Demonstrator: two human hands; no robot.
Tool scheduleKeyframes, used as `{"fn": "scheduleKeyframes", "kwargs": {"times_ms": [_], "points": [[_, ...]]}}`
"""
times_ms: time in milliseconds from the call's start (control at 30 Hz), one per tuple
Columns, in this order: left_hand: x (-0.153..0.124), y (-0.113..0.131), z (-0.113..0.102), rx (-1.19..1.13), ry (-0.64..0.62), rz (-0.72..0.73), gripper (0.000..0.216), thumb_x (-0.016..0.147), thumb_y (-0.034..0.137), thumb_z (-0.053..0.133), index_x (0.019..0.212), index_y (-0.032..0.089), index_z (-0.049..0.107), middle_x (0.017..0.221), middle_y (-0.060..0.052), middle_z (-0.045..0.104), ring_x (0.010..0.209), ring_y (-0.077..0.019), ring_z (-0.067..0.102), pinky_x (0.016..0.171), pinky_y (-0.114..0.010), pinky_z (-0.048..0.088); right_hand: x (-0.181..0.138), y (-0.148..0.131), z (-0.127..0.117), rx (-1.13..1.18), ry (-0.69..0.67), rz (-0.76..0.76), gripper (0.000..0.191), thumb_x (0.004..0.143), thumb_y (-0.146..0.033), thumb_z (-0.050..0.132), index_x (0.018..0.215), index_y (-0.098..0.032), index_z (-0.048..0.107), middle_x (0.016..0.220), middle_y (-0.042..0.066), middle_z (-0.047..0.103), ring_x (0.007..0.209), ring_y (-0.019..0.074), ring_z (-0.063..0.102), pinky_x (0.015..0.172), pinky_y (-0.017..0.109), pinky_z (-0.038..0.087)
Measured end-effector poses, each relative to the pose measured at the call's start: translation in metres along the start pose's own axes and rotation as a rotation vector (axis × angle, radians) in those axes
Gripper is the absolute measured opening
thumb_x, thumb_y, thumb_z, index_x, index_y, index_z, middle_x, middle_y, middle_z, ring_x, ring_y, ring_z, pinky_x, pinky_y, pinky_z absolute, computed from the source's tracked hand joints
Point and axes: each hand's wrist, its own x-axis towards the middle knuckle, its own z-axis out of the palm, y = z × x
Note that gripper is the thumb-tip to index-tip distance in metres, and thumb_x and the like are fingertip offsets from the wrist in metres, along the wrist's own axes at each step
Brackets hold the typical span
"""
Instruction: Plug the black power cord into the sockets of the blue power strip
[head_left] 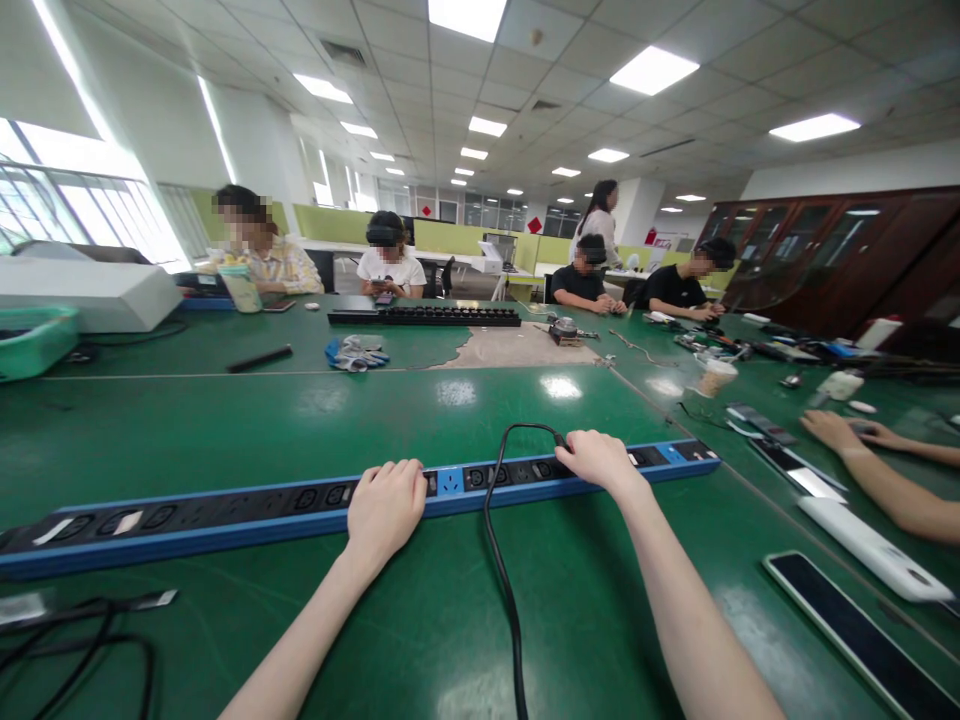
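A long blue-edged black power strip [225, 510] lies across the green table in front of me. My left hand [386, 505] rests on top of it near its middle, fingers curled over the strip. My right hand [604, 460] is closed on a black plug at a socket further right, and the plug's black cable [499, 560] loops up from it and runs back toward me. The plug itself is mostly hidden under my fingers.
A co-worker's hands [847, 435] work at the right beside white and black strips [862, 545]. Another black power strip [442, 316] lies far across the table with gloves [354, 353] nearby. Several people sit at the far side. A green bin [34, 340] stands left. Black cables [67, 640] lie near left.
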Motion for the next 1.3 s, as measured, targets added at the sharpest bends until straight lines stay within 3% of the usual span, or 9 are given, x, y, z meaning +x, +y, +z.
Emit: {"fn": "scheduleKeyframes", "kwargs": {"times_ms": [433,633,833,1067,1300], "points": [[0.000,0.001,0.000,0.005,0.015,0.008,0.032,0.101,0.028,0.036,0.097,0.023,0.067,0.091,-0.008,0.072,0.093,-0.0251,0.064,0.092,-0.040,0.040,0.009,-0.003,-0.008,-0.027,-0.193,-0.003,0.048,0.095,-0.056,0.043,0.104,-0.019,0.072,0.112,0.017,0.072,0.101,0.0306,0.069,0.082,0.040,0.051],[0.001,0.000,0.000,-0.010,0.023,0.010,0.031,0.100,0.027,0.037,0.096,0.022,0.068,0.090,-0.008,0.072,0.092,-0.0250,0.064,0.092,-0.040,0.040,0.010,-0.008,-0.009,-0.065,-0.156,-0.015,0.047,0.095,-0.052,0.046,0.110,-0.015,0.072,0.112,0.020,0.071,0.105,0.0314,0.069,0.086,0.040,0.050],[0.001,0.000,0.000,-0.021,0.026,0.005,0.031,0.100,0.027,0.038,0.097,0.022,0.069,0.091,-0.008,0.072,0.093,-0.0249,0.064,0.092,-0.040,0.040,0.016,-0.006,-0.012,-0.061,-0.219,-0.054,0.045,0.094,-0.052,0.048,0.104,-0.015,0.073,0.107,0.019,0.073,0.098,0.0308,0.071,0.078,0.036,0.052],[0.002,0.001,0.000,-0.011,0.019,-0.005,0.032,0.100,0.028,0.037,0.095,0.022,0.068,0.090,-0.008,0.072,0.092,-0.0249,0.064,0.091,-0.040,0.040,-0.001,-0.012,-0.005,-0.068,-0.100,-0.021,0.046,0.099,-0.047,0.042,0.109,-0.013,0.071,0.110,0.021,0.071,0.105,0.0312,0.069,0.086,0.038,0.051],[0.002,0.000,0.002,0.001,0.016,0.001,0.033,0.100,0.029,0.037,0.097,0.022,0.069,0.090,-0.009,0.072,0.092,-0.0256,0.065,0.091,-0.040,0.040,0.004,-0.012,-0.015,-0.062,-0.189,-0.013,0.046,0.097,-0.050,0.046,0.111,-0.014,0.071,0.113,0.021,0.071,0.106,0.0324,0.069,0.085,0.040,0.052]]}}
